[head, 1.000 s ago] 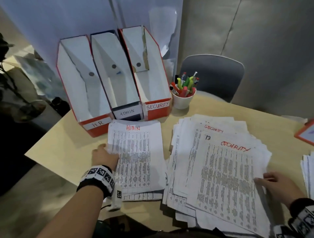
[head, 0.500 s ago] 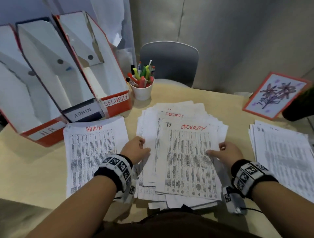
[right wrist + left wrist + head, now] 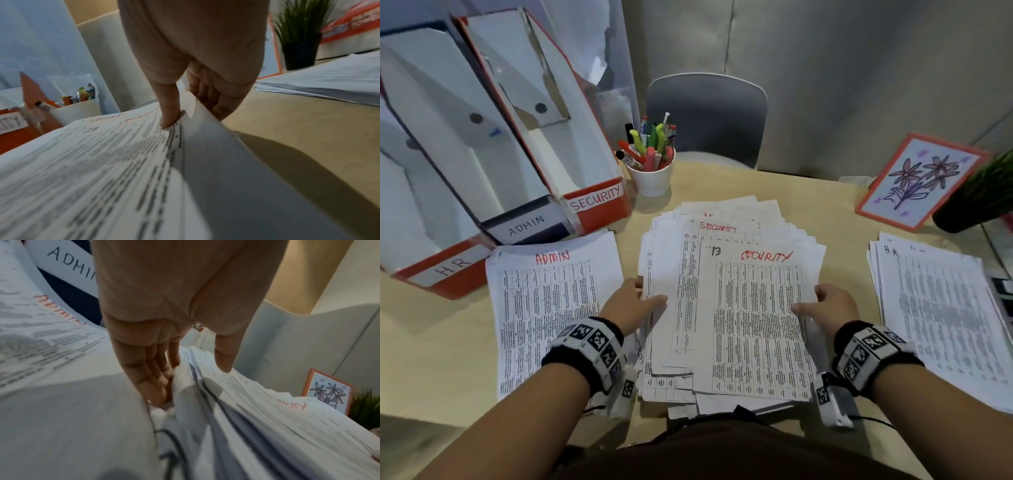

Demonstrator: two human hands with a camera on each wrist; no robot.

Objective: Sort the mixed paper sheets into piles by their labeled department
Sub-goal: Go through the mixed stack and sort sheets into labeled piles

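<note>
The loose middle stack topped SECURITY is clasped at both long sides: left hand with thumb on top and fingers tucked under its edge, right hand likewise. The stack's long axis runs away from the body, between the ADMIN pile and the HR pile.

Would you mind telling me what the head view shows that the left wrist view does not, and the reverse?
Only the head view shows the right hand, the HR pile, and the HR file box and SECURITY file box. Only the left wrist view shows the left hand's fingers against the middle pile's side edge, thumb on top. Both show that pile, the ADMIN pile, the ADMIN file box and the flower picture.
</note>
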